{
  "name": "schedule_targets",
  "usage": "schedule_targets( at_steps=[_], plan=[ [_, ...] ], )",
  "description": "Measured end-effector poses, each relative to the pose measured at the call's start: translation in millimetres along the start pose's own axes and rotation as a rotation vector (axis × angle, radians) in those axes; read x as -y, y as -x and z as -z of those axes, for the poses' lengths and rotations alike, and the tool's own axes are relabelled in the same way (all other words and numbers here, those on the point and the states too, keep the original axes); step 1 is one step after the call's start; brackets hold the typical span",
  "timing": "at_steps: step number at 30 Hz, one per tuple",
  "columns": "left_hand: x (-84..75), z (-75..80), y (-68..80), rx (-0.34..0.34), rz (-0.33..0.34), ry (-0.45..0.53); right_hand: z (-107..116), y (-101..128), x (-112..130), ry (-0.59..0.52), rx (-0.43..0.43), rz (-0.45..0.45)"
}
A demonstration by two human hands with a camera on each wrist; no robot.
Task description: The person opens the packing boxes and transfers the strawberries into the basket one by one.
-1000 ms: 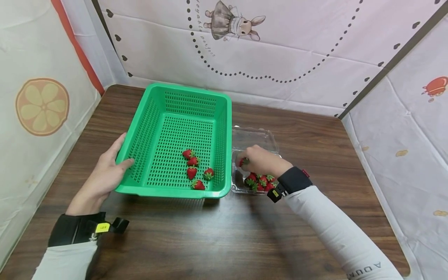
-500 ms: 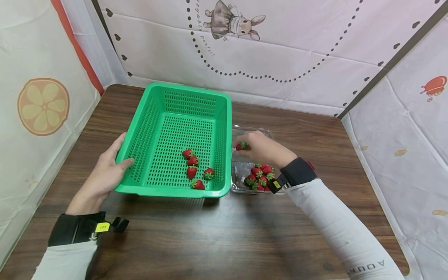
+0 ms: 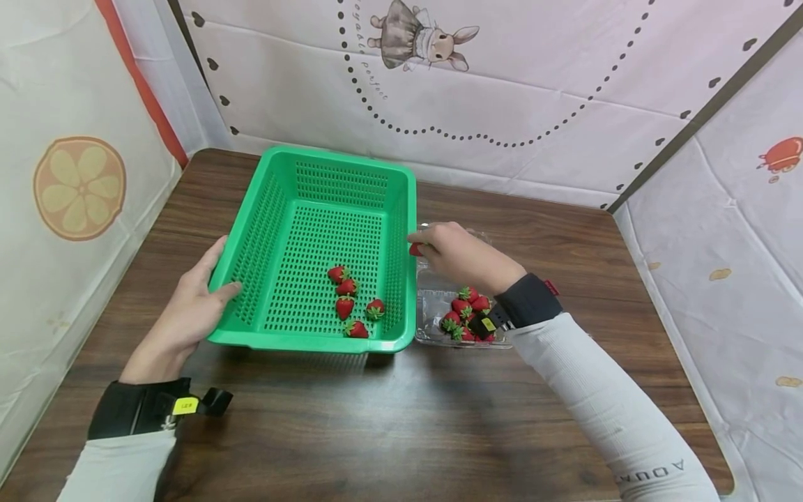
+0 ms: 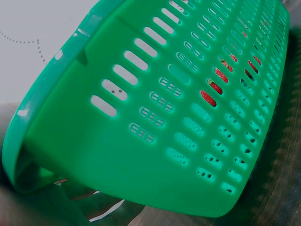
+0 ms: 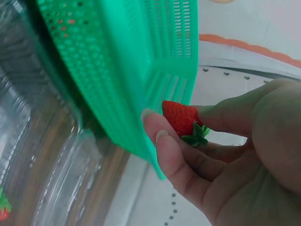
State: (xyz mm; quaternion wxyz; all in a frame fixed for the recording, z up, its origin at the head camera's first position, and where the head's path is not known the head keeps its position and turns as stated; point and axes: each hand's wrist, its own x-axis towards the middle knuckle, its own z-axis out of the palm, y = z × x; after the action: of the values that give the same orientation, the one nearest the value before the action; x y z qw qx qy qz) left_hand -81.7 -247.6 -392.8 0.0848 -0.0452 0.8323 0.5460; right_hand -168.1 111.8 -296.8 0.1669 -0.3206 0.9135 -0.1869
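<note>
A green perforated basket (image 3: pixel 282 188) stands on the wooden table with several strawberries (image 3: pixel 346 305) in its near part. My left hand (image 3: pixel 188 310) holds the basket's left rim, thumb hooked over the edge; the left wrist view shows only the basket's wall (image 4: pixel 178 117). My right hand (image 3: pixel 452 252) pinches one strawberry (image 5: pixel 181 118) between thumb and fingers, right beside the basket's right rim (image 5: pixel 141 70). A clear plastic clamshell (image 3: pixel 439 307) lies just right of the basket, with several strawberries (image 3: pixel 467 317) in its near end.
The table (image 3: pixel 401 418) is dark wood, walled by printed white cloth at the back, left and right. Bare tabletop lies in front of the basket and to the right of the clamshell.
My right hand lifted a strawberry out of the clamshell and carried it up and left to the basket's right rim. The left hand and basket stayed put.
</note>
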Motion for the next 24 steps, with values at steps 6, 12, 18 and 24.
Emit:
schedule_targets(
  at_steps=[6, 12, 18, 24],
  plan=[
    [-2.3, 0.0, 1.0, 0.000, 0.001, 0.022, -1.0, -8.5, 15.2, 0.013, 0.044, 0.044],
    [-3.6, 0.2, 1.8, 0.006, 0.008, 0.026, -11.8, -28.6, 27.4, 0.062, 0.065, 0.136],
    [-3.0, 0.7, 2.3, 0.005, 0.006, 0.023, -28.7, -55.0, 44.1, 0.121, 0.150, 0.173],
    [-1.0, 0.2, 1.9, 0.007, 0.000, 0.035, -45.4, -76.0, 59.1, 0.132, 0.232, 0.209]
  ],
)
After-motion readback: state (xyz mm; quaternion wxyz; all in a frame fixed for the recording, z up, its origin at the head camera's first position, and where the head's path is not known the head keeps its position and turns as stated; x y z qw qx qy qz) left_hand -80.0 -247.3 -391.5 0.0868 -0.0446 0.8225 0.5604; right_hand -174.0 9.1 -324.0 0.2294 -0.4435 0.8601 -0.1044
